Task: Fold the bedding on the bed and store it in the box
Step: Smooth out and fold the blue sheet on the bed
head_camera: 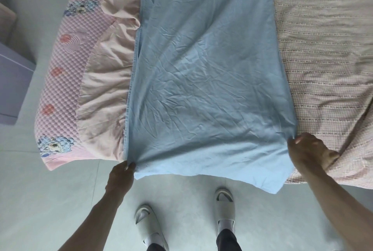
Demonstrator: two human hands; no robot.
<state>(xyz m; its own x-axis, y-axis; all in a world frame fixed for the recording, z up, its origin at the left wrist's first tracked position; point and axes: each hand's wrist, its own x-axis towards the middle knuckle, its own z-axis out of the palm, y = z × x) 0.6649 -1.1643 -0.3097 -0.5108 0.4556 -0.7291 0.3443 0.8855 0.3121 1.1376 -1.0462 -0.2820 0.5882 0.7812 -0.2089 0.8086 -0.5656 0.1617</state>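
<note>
A light blue sheet (201,69) lies in a long folded strip down the middle of the bed, its near end hanging over the bed's edge. My left hand (121,176) pinches the sheet's near left edge at the bed's rim. My right hand (308,152) grips the sheet's near right edge, resting on the bed cover. The sheet is wrinkled and stretched flat between both hands.
A pink quilted mattress pad (60,89) with cartoon prints and a pale pink ruffled skirt (105,93) lie to the left. A pink checked bed cover (327,59) lies to the right. A purple box (12,81) stands on the floor at far left. My feet in white sandals stand below.
</note>
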